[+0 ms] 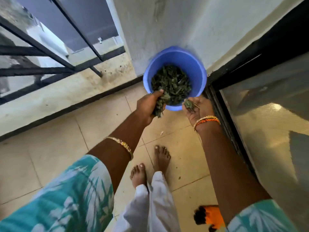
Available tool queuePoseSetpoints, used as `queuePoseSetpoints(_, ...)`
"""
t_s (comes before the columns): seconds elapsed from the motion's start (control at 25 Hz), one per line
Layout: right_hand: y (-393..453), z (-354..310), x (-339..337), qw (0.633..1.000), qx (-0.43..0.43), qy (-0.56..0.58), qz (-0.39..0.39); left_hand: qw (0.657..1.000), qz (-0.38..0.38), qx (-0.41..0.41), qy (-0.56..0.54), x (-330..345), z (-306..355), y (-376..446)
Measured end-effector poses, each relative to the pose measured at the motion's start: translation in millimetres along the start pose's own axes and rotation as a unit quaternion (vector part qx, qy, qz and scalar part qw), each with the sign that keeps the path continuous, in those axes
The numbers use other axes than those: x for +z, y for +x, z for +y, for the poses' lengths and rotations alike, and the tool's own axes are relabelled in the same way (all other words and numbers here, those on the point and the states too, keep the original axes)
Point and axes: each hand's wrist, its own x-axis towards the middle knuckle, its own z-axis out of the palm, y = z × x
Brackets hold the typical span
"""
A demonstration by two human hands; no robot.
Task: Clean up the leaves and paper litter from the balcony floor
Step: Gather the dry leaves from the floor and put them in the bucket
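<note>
I see a beige tiled floor [55, 148] with a black skirting strip, a pale stained wall [167, 22] ahead, a black railing [41, 46] on the left and a reflective sliding glass door [267, 114] right, in daylight.

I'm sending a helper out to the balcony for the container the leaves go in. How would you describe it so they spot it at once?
Look to the corner where the pale wall meets the black door frame. On the tiled floor there stands a round blue bucket, part filled with dark green leaves. It is the only blue thing and the only container there.
</note>
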Motion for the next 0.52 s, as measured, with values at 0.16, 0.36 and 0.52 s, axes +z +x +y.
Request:
queuePoseSetpoints(0.16,44,-13,12,1.0,0.005,-0.003,-0.007,0.999,0.009,-0.007,0.045,16,7,35)
queuePoseSetpoints(0.36,61,-19,19,0.999,0.022,-0.007,-0.028,0.998,0.021,-0.034,0.052,30,14,39)
queuePoseSetpoints(0.52,62,-19,19,0.999,0.021,-0.041,-0.028,0.986,0.081,0.025,0.146,27,15,39)
